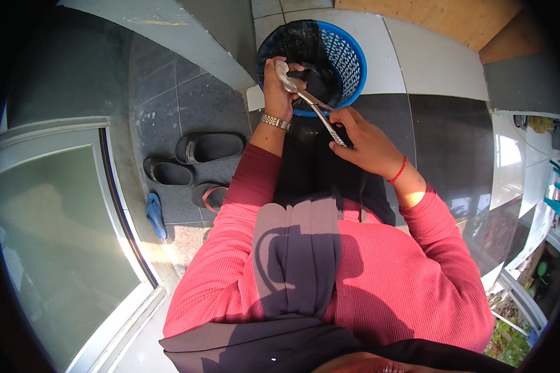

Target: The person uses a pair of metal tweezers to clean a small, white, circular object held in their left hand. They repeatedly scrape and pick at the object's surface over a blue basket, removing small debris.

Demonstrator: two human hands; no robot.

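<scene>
My left hand (pixel 278 93) is closed around a pale, whitish piece (pixel 283 71) whose kind I cannot make out. My right hand (pixel 370 144) grips one end of a long, slim silver tool (pixel 322 117) with a patterned end. Its far end reaches the pale piece by my left fingers. A second thin strip runs beside it, and whether the two are joined is unclear. Both hands are over the near side of a blue perforated basket (pixel 353 59), which is lined with a black plastic bag (pixel 295 38).
Dark clogs (pixel 214 148), a blue slipper (pixel 155 214) and a sandal with a pink strap (pixel 214 198) lie on grey tiles at the left. A frosted-glass door (pixel 68 230) stands farther left. A wooden panel (pixel 429 18) is at the far side.
</scene>
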